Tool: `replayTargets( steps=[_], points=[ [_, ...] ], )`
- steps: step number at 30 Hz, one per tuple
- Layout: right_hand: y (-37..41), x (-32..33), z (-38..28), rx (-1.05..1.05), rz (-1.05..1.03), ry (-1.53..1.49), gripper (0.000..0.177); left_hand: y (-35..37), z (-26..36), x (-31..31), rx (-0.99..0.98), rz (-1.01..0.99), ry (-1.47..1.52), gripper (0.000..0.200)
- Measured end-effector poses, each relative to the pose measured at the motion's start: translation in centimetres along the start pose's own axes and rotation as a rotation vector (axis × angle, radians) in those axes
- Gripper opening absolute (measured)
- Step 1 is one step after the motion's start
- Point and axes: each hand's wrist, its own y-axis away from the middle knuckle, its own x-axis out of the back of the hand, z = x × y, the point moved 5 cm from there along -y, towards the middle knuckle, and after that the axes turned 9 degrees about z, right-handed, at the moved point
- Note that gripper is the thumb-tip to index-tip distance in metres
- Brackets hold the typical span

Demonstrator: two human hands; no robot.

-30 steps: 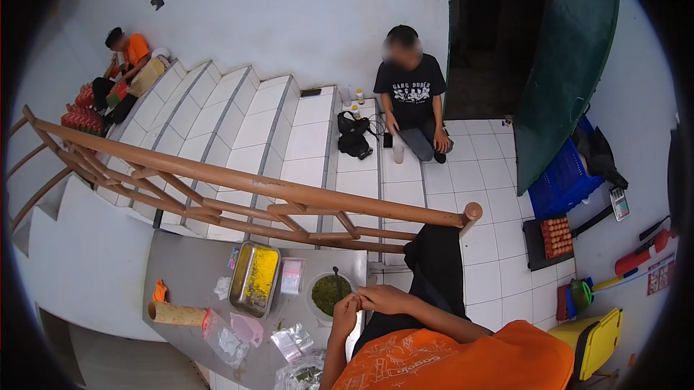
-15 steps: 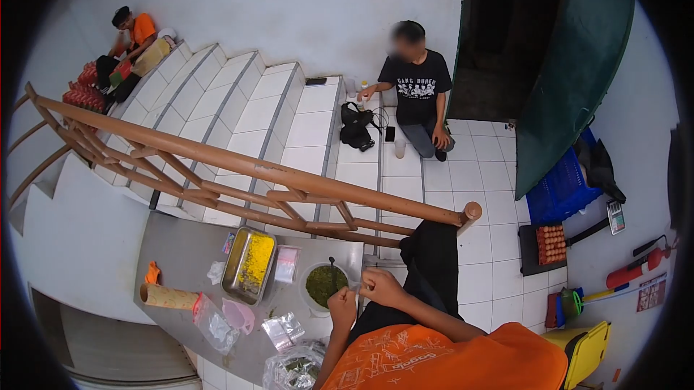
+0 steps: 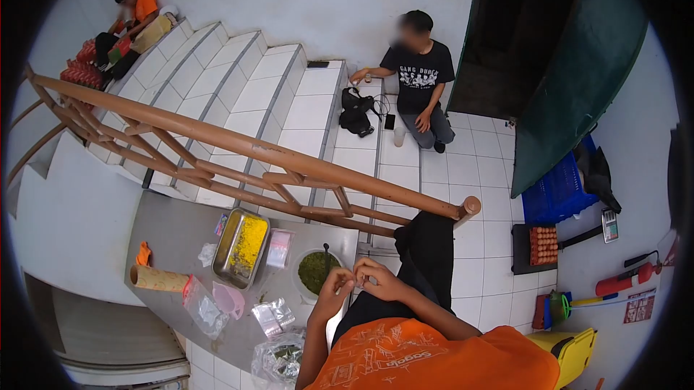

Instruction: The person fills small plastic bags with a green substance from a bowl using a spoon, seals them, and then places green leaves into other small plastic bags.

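Observation:
My left hand (image 3: 334, 294) is beside the right edge of a white bowl (image 3: 297, 283) filled with chopped green food (image 3: 315, 274). A dark-handled utensil (image 3: 326, 250) stands in the bowl. Close by, my right hand (image 3: 379, 280) faces the left one, with fingertips nearly meeting. Both hands have curled, pinching fingers; a small pale or clear bit shows between them, too small to name. Small clear plastic bags (image 3: 273, 316) lie on the grey table (image 3: 170, 225) near my left forearm.
A metal tray (image 3: 223, 254) of yellow food, a pink scoop-like item (image 3: 228, 300), a brown roll (image 3: 159, 279) and a plastic bag (image 3: 278, 358) are on the table. A brown railing (image 3: 253, 150) runs behind it. A person (image 3: 425, 72) kneels by the stairs; another sits higher up.
My hands have come closer together, and the left fingers have loosened from a tighter fist. The view has shifted slightly. The kneeling person's arm has moved a little.

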Motion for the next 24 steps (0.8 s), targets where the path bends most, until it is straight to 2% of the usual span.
replayTargets(
  steps=[3,7,8,11,12,14,17,18,21,22,24],
  points=[
    [0.4,-0.6,2.6,0.005,0.000,-0.035,0.009,0.2,1.3,-1.0,-0.228,-0.156,-0.211,0.005],
    [0.3,-0.3,1.9,-0.051,-0.138,-0.163,0.003,0.0,-0.8,1.1,-0.295,-0.120,-0.211,0.007],
    [0.3,0.4,1.8,-0.077,-0.171,-0.203,0.004,0.0,-1.4,2.2,-0.239,-0.090,-0.161,0.014],
    [-0.4,0.5,1.7,-0.051,-0.182,-0.148,0.008,0.2,1.2,1.7,-0.322,-0.091,-0.287,0.021],
    [-0.7,0.3,1.9,-0.061,-0.174,-0.171,0.008,-0.1,0.0,1.9,-0.162,-0.067,-0.136,0.020],
    [-1.4,0.2,3.0,-0.079,-0.121,-0.240,0.011,-0.6,-0.7,2.4,-0.173,-0.053,-0.084,0.013],
    [-2.5,-0.4,3.4,-0.087,-0.130,-0.077,0.017,-0.2,-1.6,3.7,-0.127,-0.005,-0.025,0.007],
    [-3.0,-0.4,3.9,-0.124,-0.100,-0.063,0.029,-0.1,-2.1,4.5,-0.078,0.023,-0.022,0.008],
    [-5.2,-0.4,5.0,-0.160,-0.007,0.123,0.042,0.5,-1.9,6.6,-0.003,0.112,-0.030,0.010],
    [-6.0,-0.8,5.9,-0.066,-0.013,0.271,0.049,0.6,-2.1,7.5,-0.020,0.129,-0.048,0.010],
    [-7.3,-2.1,7.4,0.003,-0.020,0.408,0.049,0.9,-1.9,8.3,-0.079,0.138,-0.142,0.009]
  ],
)
